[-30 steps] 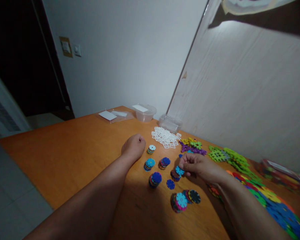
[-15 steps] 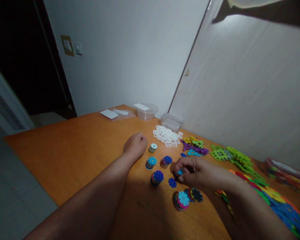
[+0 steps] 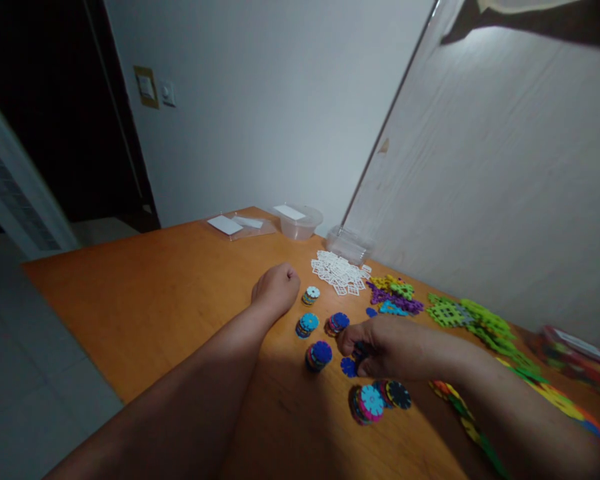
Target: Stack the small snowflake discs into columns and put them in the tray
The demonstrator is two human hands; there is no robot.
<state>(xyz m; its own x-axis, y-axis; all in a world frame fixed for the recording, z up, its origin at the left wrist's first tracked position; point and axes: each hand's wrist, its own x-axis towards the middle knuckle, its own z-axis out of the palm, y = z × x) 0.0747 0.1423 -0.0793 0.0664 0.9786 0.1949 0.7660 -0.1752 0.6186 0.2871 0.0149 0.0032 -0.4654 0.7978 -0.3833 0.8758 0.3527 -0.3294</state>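
My left hand (image 3: 275,289) rests on the table (image 3: 180,293) as a loose fist, with nothing showing in it. Just right of it stand a small stack of notched plastic discs with a white top (image 3: 311,295) and a light-blue-topped stack (image 3: 307,325). My right hand (image 3: 380,343) has thumb and fingers curled around dark notched discs (image 3: 361,351), mostly hidden by the fingers. Close to its fingertips are a blue-topped stack (image 3: 338,323) and a flat blue disc (image 3: 349,367). Nearer me stand another blue-topped stack (image 3: 319,356), a light-blue-and-pink stack (image 3: 367,404) and a black-topped, leaning stack (image 3: 397,394).
White lattice pieces (image 3: 340,272) lie in a pile beyond the stacks. Purple (image 3: 397,300) and green pieces (image 3: 480,320) spread along the wall. At the back are a clear round tub (image 3: 298,227), a clear box (image 3: 349,245) and a plastic bag (image 3: 243,227).
My right hand has turned and closed lower over the dark discs; the light blue piece at its fingertips no longer shows. My left fist stays put. The view has shifted slightly.
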